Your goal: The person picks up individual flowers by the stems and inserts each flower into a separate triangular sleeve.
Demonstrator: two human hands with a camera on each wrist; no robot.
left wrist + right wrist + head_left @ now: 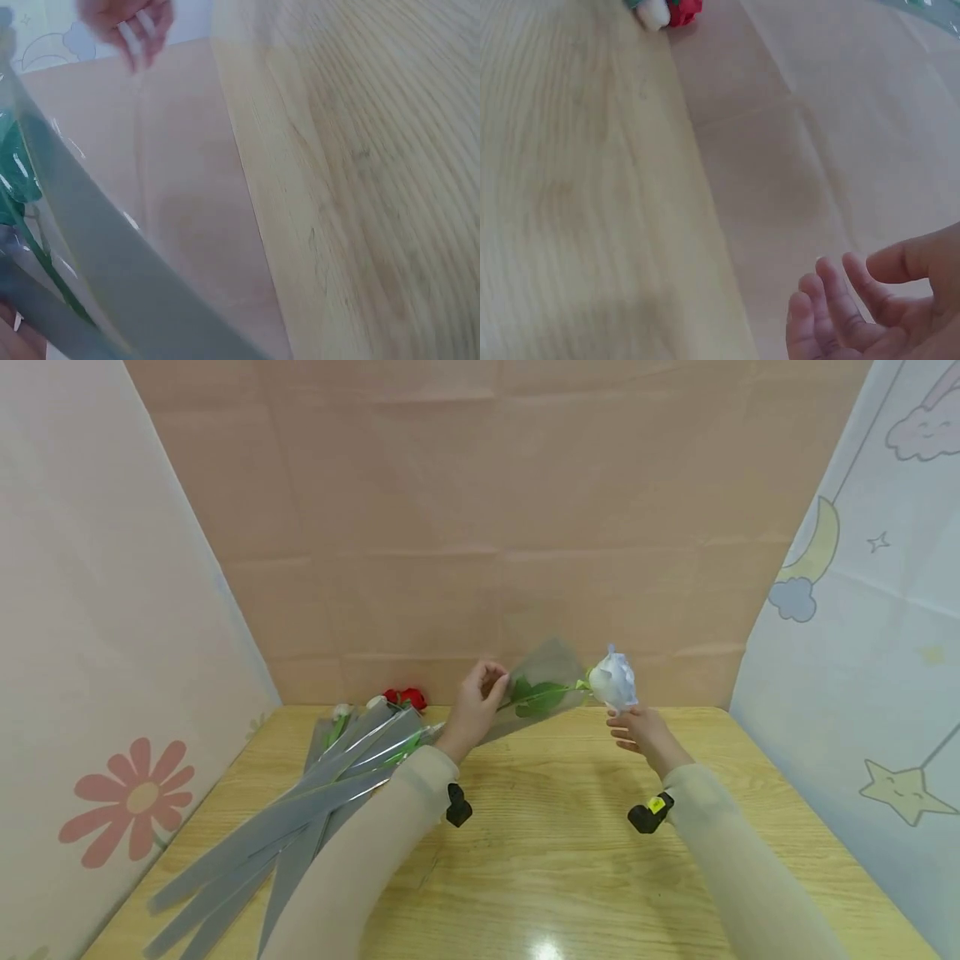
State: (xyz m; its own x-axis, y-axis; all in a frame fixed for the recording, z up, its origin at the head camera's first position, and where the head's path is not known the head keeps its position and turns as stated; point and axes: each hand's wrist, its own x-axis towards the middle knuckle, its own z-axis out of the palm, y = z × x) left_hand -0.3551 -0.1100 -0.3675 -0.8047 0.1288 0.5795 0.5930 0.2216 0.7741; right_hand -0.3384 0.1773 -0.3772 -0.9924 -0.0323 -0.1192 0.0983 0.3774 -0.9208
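Note:
Above the far part of the table, my left hand (472, 703) pinches a white rose (613, 682) by its stem, in a clear plastic sleeve (553, 658). The rose lies tilted, its bloom pointing right and out past the sleeve's wide end, with green leaves (542, 697) showing through the film. In the left wrist view, the sleeve (127, 240) and green stem (54, 271) cross the lower left. My right hand (645, 735) is just below the bloom, fingers loosely spread and holding nothing; whether a fingertip touches the petals I cannot tell.
On the table's left lie several flowers in long clear sleeves (300, 814), overlapping in a pile. A red rose (408, 697) and white blooms (342, 711) stick out at its far end. A pinkish cloth backdrop (495, 527) rises behind the wooden table (555, 843).

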